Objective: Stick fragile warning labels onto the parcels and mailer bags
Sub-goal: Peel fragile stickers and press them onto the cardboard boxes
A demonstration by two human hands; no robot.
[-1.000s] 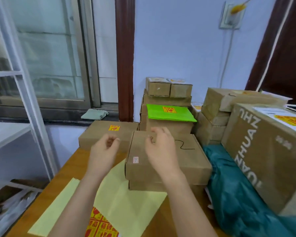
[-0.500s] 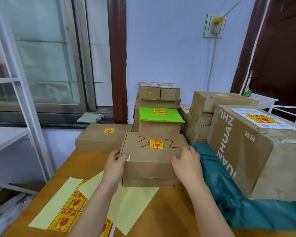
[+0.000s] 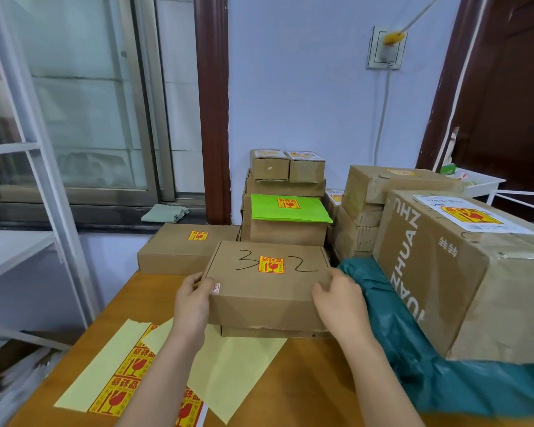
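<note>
A flat brown parcel (image 3: 259, 291) marked "3 2" carries a yellow-and-red fragile label (image 3: 271, 265) on its top. It sits on another flat box (image 3: 275, 331) on the wooden table (image 3: 305, 380). My left hand (image 3: 191, 298) grips its left edge and my right hand (image 3: 336, 298) grips its right edge. Yellow backing sheets (image 3: 111, 362) with several fragile labels (image 3: 127, 377) lie at the front left, partly under my left forearm.
Labelled parcels stand behind: a flat box (image 3: 182, 251) at left, a stack with a green mailer bag (image 3: 287, 208), and a big carton (image 3: 463, 266) at right. A teal mailer bag (image 3: 429, 365) lies under the carton. A white shelf frame (image 3: 53, 192) stands left.
One second ago both hands hovered over the parcel's top; now the label sits on it and each hand grips a side. The box looks slightly raised and closer.
</note>
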